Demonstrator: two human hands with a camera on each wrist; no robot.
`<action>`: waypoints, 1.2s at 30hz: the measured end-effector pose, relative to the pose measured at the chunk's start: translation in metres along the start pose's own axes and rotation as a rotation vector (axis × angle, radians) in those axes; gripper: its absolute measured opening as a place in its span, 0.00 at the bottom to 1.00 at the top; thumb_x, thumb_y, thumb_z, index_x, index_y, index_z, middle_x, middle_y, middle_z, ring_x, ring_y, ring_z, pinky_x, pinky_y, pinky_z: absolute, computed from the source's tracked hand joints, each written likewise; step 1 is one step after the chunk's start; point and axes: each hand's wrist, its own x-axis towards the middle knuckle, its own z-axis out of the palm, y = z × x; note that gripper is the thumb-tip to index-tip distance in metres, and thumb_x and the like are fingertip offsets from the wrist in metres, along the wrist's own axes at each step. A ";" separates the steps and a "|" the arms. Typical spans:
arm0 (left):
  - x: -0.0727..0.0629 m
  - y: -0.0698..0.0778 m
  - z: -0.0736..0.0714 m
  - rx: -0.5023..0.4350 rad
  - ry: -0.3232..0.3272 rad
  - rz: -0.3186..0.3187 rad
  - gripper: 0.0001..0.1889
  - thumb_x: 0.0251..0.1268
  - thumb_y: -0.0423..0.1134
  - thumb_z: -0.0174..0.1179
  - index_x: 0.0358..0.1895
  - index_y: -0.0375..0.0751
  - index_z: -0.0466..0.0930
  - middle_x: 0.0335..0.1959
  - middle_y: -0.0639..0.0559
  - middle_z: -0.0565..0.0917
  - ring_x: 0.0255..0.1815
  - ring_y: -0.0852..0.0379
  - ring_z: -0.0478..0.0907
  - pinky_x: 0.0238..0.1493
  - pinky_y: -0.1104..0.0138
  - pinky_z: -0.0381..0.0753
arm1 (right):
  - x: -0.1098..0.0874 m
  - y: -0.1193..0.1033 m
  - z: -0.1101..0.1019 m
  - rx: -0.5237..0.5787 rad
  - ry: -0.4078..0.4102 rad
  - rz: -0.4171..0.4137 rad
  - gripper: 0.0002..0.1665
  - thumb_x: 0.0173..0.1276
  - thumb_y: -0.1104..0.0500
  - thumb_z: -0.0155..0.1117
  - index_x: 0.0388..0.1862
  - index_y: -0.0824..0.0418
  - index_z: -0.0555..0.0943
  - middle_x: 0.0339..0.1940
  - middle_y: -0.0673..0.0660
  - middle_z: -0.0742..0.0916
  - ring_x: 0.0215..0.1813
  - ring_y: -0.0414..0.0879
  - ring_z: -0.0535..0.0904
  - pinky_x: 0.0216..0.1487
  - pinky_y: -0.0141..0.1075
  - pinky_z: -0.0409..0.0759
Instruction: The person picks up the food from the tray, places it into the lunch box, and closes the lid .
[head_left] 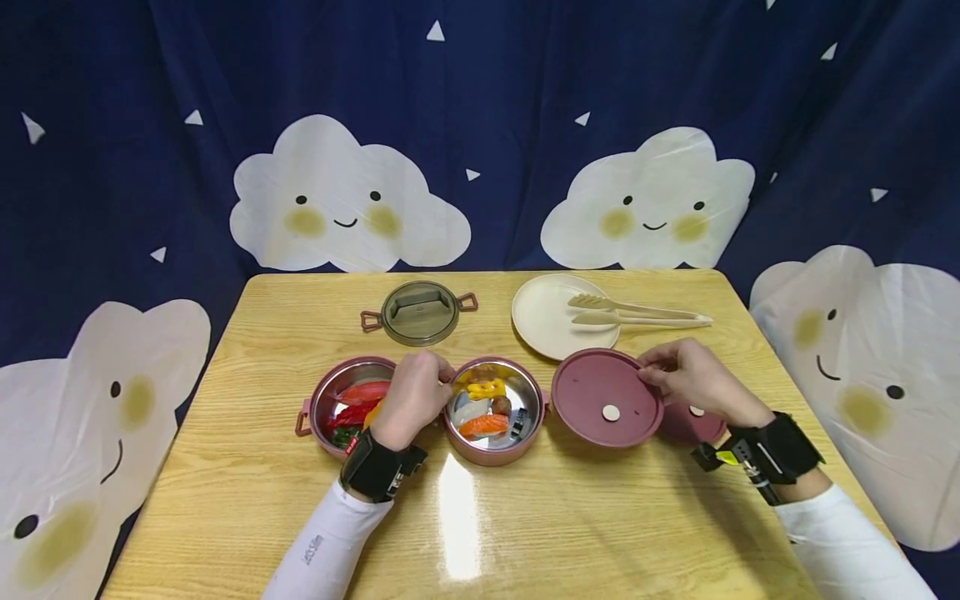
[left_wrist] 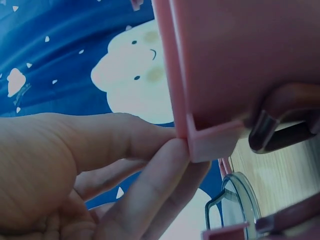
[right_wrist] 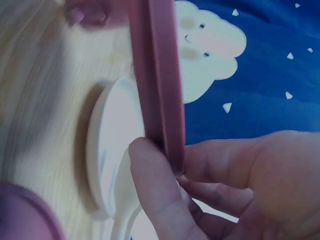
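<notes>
The left grip point(head_left: 412, 387) is pinching the rim of the middle pink casserole pot point(head_left: 491, 455), which is standing at frame centre and containing play-food pieces point(head_left: 483, 426). The right grip point(head_left: 686, 379) is pinching the edge of a dusty-rose lid point(head_left: 592, 392), which is lying right of centre, partly overlapping a second lid point(head_left: 693, 425). Being held at one edge only, the lid could be pivoting or slipping onto the worktop point(head_left: 300, 517); if swung leftward, it could be knocking the pot's right handle point(head_left: 547, 402). Uneven pulling at the rim could be tipping the pot, spilling its contents.
</notes>
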 end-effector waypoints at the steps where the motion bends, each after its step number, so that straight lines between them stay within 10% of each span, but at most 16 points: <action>1: 0.000 0.001 0.001 -0.003 -0.004 -0.003 0.06 0.59 0.25 0.70 0.37 0.35 0.94 0.35 0.45 0.93 0.43 0.47 0.89 0.47 0.55 0.87 | -0.001 -0.003 0.000 0.010 -0.006 -0.001 0.15 0.78 0.65 0.62 0.56 0.75 0.83 0.43 0.65 0.91 0.32 0.39 0.89 0.33 0.37 0.90; 36: -0.029 -0.003 -0.014 -0.192 -0.024 -0.013 0.23 0.61 0.49 0.78 0.51 0.35 0.91 0.47 0.44 0.93 0.36 0.57 0.90 0.40 0.63 0.88 | 0.038 -0.045 0.081 0.261 -0.067 -0.056 0.14 0.75 0.65 0.66 0.55 0.72 0.85 0.42 0.61 0.90 0.35 0.38 0.85 0.35 0.35 0.90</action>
